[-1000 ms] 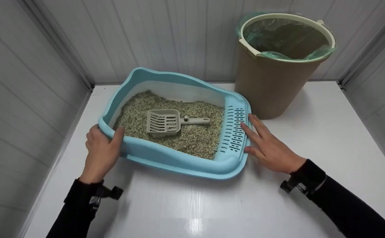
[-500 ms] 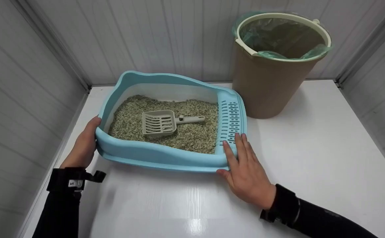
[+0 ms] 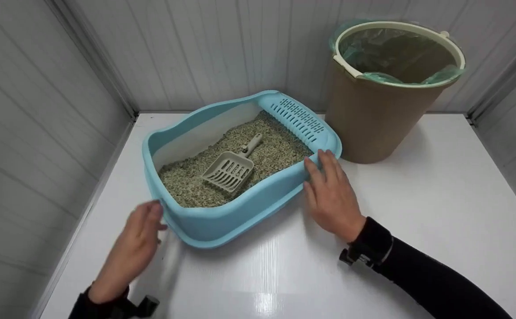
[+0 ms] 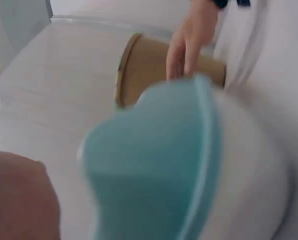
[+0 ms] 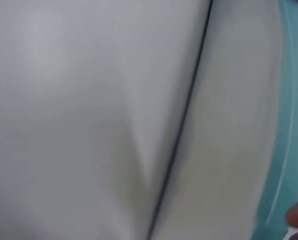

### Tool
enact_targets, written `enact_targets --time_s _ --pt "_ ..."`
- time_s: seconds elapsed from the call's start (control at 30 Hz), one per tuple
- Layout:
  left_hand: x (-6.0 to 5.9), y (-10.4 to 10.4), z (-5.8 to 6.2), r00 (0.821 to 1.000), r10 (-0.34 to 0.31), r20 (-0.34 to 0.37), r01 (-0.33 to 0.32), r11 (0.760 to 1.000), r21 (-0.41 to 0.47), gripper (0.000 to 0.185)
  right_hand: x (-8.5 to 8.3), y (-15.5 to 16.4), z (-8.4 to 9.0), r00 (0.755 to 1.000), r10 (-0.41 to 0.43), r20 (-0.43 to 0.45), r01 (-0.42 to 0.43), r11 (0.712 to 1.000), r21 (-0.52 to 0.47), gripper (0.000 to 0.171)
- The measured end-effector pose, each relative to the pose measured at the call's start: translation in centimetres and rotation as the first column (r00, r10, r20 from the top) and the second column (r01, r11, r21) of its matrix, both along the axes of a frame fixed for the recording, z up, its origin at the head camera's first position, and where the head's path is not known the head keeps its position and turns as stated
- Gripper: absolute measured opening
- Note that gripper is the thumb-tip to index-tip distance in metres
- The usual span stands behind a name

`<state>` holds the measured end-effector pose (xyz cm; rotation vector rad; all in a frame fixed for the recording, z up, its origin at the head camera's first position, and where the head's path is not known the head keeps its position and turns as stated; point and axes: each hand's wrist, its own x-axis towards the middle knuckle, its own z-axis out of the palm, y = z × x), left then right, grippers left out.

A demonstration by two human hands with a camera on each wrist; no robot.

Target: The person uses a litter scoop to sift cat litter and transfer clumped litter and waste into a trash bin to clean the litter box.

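Note:
A blue litter box [image 3: 235,221] with a perforated step [image 3: 300,119] at its far right end stands at an angle on the white table. Greenish cat litter [image 3: 280,141] covers its floor, and a beige slotted litter scoop [image 3: 229,170] lies on top, handle toward the back. My right hand [image 3: 335,199] has its fairly straight fingers on the rim near the right corner. Beside the near left corner is my left hand [image 3: 133,243], blurred, its fingers loosely bent; the left wrist view shows a gap between hand [image 4: 21,197] and box [image 4: 149,160].
A tall brown bin [image 3: 373,119] lined with a green bag [image 3: 382,77] stands at the back right, close to the box's step end. Grey panel walls [image 3: 240,53] enclose the white table [image 3: 439,199] at the back and both sides.
The litter box has turned counterclockwise, its step end swinging toward the back and its other end coming forward. The scoop turned with it. My left hand came off the left rim.

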<state>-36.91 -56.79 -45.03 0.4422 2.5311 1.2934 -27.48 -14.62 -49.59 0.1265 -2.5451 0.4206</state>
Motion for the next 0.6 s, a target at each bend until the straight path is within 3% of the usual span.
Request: enact_targets --time_s 0.07,0.13,0.23,0.3,0.4,0.6 --pt "-2.7 -0.6 0.0 0.997 0.032 -0.076 -0.025 0.996 0.088 0.078 0.4 -2.0 0.1 0.996 0.090 -0.019 -0.090 0.996 0.016 0.058" --pt "-6.6 -0.9 -0.2 0.993 0.050 -0.111 -0.030 0.984 0.175 0.079 0.6 -3.8 0.3 0.987 0.162 -0.004 -0.162 0.986 0.035 0.063" --pt "-12.5 -0.8 -0.9 0.995 0.004 -0.099 0.019 0.973 0.230 0.078 0.5 -5.6 0.5 0.979 0.202 0.033 -0.203 0.978 0.055 0.071" --pt "-14.9 -0.5 -1.6 0.997 -0.051 -0.062 0.064 0.967 0.248 0.078 0.3 -6.2 0.5 0.980 0.198 0.037 -0.200 0.978 0.065 0.076" --pt "-16.4 -0.2 -2.3 0.996 -0.093 -0.011 0.092 0.955 0.281 0.079 0.2 -6.4 0.6 0.980 0.191 0.055 -0.194 0.979 0.063 0.079" --pt "-15.4 0.5 -2.4 0.991 -0.128 -0.050 0.136 0.951 0.276 0.079 0.4 -5.3 1.0 0.981 0.186 0.058 -0.185 0.983 -0.017 0.073"
